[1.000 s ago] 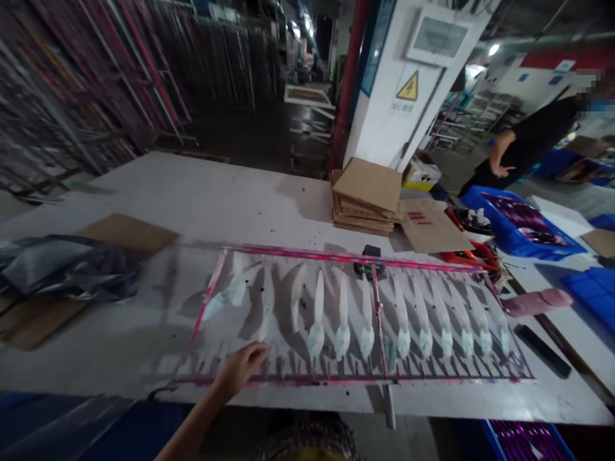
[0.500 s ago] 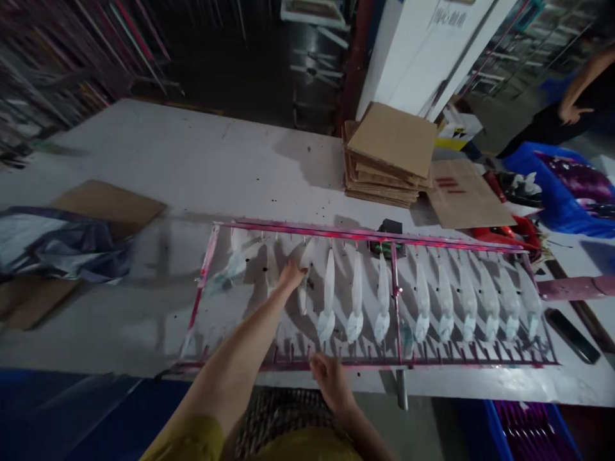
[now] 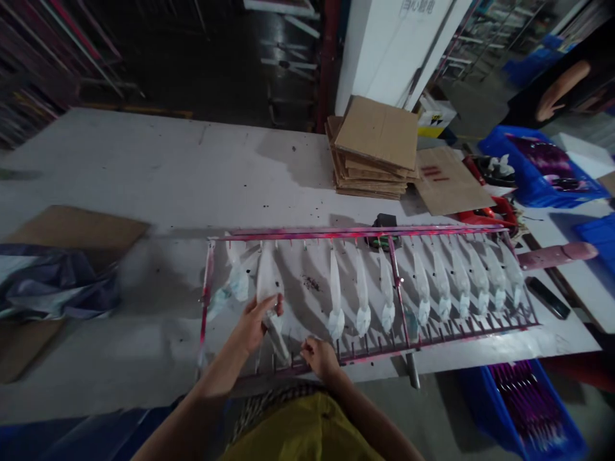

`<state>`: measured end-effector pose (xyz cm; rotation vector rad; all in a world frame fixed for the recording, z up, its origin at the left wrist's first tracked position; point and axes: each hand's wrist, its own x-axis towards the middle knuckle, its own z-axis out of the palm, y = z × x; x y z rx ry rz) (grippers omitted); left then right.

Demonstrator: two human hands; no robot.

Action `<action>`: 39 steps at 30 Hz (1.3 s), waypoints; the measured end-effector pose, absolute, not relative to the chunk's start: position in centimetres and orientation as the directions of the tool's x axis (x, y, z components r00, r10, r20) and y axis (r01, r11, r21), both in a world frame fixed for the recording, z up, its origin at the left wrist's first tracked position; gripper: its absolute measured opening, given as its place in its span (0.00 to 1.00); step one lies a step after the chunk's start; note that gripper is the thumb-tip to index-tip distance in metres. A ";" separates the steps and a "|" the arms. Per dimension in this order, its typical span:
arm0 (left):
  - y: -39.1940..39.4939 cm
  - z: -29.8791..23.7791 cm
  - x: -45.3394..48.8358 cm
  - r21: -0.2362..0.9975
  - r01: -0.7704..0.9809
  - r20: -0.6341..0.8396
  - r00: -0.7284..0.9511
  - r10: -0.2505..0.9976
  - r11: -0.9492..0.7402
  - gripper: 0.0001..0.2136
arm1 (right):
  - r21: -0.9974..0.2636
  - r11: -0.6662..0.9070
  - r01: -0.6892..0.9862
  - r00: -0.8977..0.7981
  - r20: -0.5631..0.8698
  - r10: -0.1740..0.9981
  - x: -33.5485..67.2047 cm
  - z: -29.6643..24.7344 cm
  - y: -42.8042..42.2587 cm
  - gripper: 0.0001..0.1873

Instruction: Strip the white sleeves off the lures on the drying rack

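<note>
A pink-stained metal rack (image 3: 396,282) lies on the table, with a row of pale, tapered pieces (image 3: 362,294) hung along it. Several have bluish-white wrapping at their lower ends. My left hand (image 3: 254,323) is closed on one tapered piece (image 3: 279,342), which slants down from the fingers toward the lower bar. Just above that hand, another pale piece (image 3: 267,272) hangs from the top bar. My right hand (image 3: 321,357) is curled closed near the lower bar; whatever is between its fingers, if anything, is hidden.
Stacked cardboard (image 3: 377,137) stands behind the rack. Cloth (image 3: 62,282) lies on cardboard at left. A black object (image 3: 548,298) rests near the right end. Blue crates (image 3: 542,169) hold purple pieces, at right and below the edge. A co-worker's arm (image 3: 562,89) shows upper right.
My left hand has drawn down and left from the hanging pieces with one in it, leaving a gap with dark specks. The right hand stays near the lower bar. The view has shifted.
</note>
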<state>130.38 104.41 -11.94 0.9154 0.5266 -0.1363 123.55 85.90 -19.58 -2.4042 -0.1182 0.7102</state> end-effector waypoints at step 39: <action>99.9 -17.7 130.7 0.518 0.532 -0.732 0.681 0.025 0.669 0.13 | -0.164 -0.976 -0.141 0.776 -0.631 -0.007 124.0 -19.2 89.7 0.16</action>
